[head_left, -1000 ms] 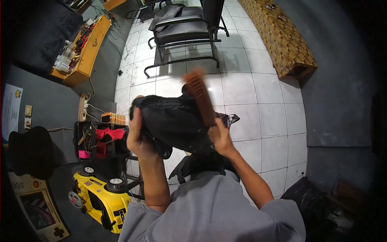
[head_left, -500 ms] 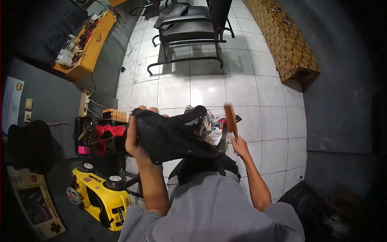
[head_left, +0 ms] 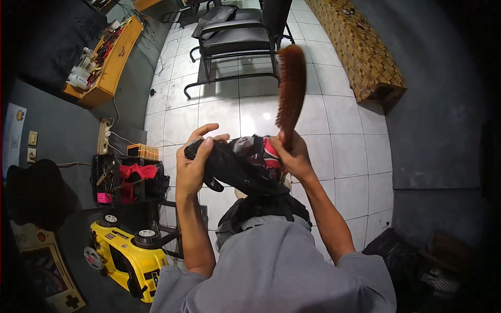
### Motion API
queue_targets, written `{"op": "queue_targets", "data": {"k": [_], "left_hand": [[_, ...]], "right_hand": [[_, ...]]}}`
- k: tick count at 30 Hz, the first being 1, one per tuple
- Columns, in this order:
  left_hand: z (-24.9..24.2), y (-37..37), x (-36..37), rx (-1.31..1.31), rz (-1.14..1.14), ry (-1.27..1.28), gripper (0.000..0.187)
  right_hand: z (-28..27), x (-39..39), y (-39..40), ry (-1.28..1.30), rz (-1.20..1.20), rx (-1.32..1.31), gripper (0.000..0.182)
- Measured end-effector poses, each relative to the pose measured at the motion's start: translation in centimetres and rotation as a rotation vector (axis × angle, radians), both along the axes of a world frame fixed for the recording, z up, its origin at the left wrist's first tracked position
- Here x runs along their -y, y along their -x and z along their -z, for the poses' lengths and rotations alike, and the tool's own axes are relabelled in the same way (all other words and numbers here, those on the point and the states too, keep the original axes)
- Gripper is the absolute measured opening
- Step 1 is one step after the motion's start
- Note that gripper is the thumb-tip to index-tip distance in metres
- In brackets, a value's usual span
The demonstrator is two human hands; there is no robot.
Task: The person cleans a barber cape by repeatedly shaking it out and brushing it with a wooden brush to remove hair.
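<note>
My left hand grips one end of a black fabric item, with the thumb on top and some fingers raised. The fabric hangs folded in front of my lap, and a red, white and grey patterned part shows at its right side. In my right hand is a brush with long reddish-brown bristles, held upright with its bristles facing left. The fingers of that same hand are right at the red patterned edge of the fabric. The brush handle is mostly hidden in the palm.
A black-framed chair stands ahead on the white tiles. To the left are an open tool box with red cloth, a yellow toy car and a wooden wall shelf. A woven box-like bench runs along the right wall.
My right hand has come in to the fabric's edge, and the brush now stands larger and higher in view. The black fabric has turned and bunched up, showing its red part.
</note>
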State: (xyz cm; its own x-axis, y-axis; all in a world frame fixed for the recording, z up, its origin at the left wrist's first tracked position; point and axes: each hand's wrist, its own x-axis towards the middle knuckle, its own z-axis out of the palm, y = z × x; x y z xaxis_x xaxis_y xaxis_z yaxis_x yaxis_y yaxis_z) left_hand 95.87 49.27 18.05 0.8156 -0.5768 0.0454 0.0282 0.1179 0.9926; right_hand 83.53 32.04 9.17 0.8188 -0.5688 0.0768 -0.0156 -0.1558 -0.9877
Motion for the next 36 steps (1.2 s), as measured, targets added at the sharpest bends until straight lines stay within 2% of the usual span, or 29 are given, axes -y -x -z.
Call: {"op": "queue_targets", "data": {"k": [2, 4, 6, 7, 8, 10, 11, 12, 14, 16, 18, 20, 22, 23, 24, 26, 28, 30, 32, 33, 35, 36], "left_hand": [[0.1, -0.1, 0.2, -0.317, 0.068, 0.089, 0.028], [0.9, -0.7, 0.7, -0.337, 0.112, 0.049, 0.031], [2.2, -0.7, 2.1, -0.311, 0.037, 0.028, 0.040], [1.8, -0.1, 2.4, -0.186, 0.071, -0.043, 0.045], [1.9, 0.0, 2.7, -0.089, 0.126, -0.095, 0.043], [0.8, 0.7, 3.5, -0.054, 0.328, -0.215, 0.039], [1.7, 1.2, 3.9, 0.096, 0.435, -0.147, 0.039], [1.1, 2.4, 4.5, 0.263, 0.408, -0.194, 0.032], [0.9, 2.4, 4.9, 0.466, 0.441, -0.502, 0.021], [0.5, 2.4, 5.5, 0.329, 0.355, -0.336, 0.013], [-0.5, 2.5, 6.1, 0.212, 0.228, -0.215, 0.014], [-1.7, 2.1, 6.7, 0.114, 0.166, -0.118, 0.015], [-3.7, 2.0, 6.9, -0.092, 0.188, -0.028, 0.019], [-4.1, 1.9, 7.2, -0.101, 0.169, 0.019, 0.020], [-4.4, 1.8, 7.3, -0.108, 0.148, 0.065, 0.020], [-4.6, 0.9, 7.0, -0.021, 0.122, 0.050, 0.021], [-5.8, 0.6, 6.7, -0.193, 0.038, 0.173, 0.023], [-6.1, -0.8, 5.5, -0.210, 0.111, 0.256, 0.024], [-5.7, -1.1, 5.2, -0.242, 0.093, 0.347, 0.025], [-6.0, -1.1, 5.0, -0.278, 0.079, 0.398, 0.026], [-5.9, -1.6, 3.9, -0.293, 0.138, 0.449, 0.028], [-6.2, -1.4, 4.1, -0.283, 0.001, 0.404, 0.027]], "right_hand": [[-1.9, 0.2, 0.1, -0.026, 0.061, 0.071, 0.017], [-4.5, 0.2, 0.3, -0.048, 0.091, 0.084, 0.016], [-5.5, 0.4, 0.5, 0.023, 0.125, 0.100, 0.016], [-5.7, 0.4, 0.6, 0.074, 0.117, 0.153, 0.016], [-5.8, 0.3, 0.5, 0.076, 0.121, 0.152, 0.016], [-6.0, 0.2, 0.4, 0.218, 0.144, 0.175, 0.015], [-5.8, 0.3, 0.3, 0.222, 0.146, 0.121, 0.014], [-5.8, 0.3, 0.2, 0.220, 0.151, 0.119, 0.014], [-5.8, 0.3, 0.0, 0.219, 0.232, 0.146, 0.014], [-6.9, 0.5, -0.1, 0.245, 0.309, 0.141, 0.014], [-6.8, 1.7, -0.4, 0.685, 0.556, 0.319, 0.015], [-7.5, 0.7, 1.8, 0.228, 0.355, 0.164, 0.014], [-4.7, -0.4, 2.6, 0.004, 0.204, 0.180, 0.017], [-2.8, -1.5, 2.7, -0.027, 0.187, 0.147, 0.021], [2.8, -2.1, 2.9, 0.321, 0.233, 0.083, 0.023], [6.1, -3.4, 3.5, 0.346, 0.090, -0.026, 0.024], [10.9, -2.9, 5.3, 0.316, -0.111, -0.659, 0.029], [17.4, -2.0, 9.2, 0.372, -0.255, -0.948, 0.030], [24.5, -0.9, 13.2, 0.528, -0.445, -0.925, 0.038], [26.9, -0.5, 14.4, 0.525, -0.447, -0.925, 0.038], [29.6, -0.1, 16.0, 0.043, -0.202, -1.159, 0.037], [28.5, 0.3, 15.5, 0.047, -0.201, -1.157, 0.037]]}}
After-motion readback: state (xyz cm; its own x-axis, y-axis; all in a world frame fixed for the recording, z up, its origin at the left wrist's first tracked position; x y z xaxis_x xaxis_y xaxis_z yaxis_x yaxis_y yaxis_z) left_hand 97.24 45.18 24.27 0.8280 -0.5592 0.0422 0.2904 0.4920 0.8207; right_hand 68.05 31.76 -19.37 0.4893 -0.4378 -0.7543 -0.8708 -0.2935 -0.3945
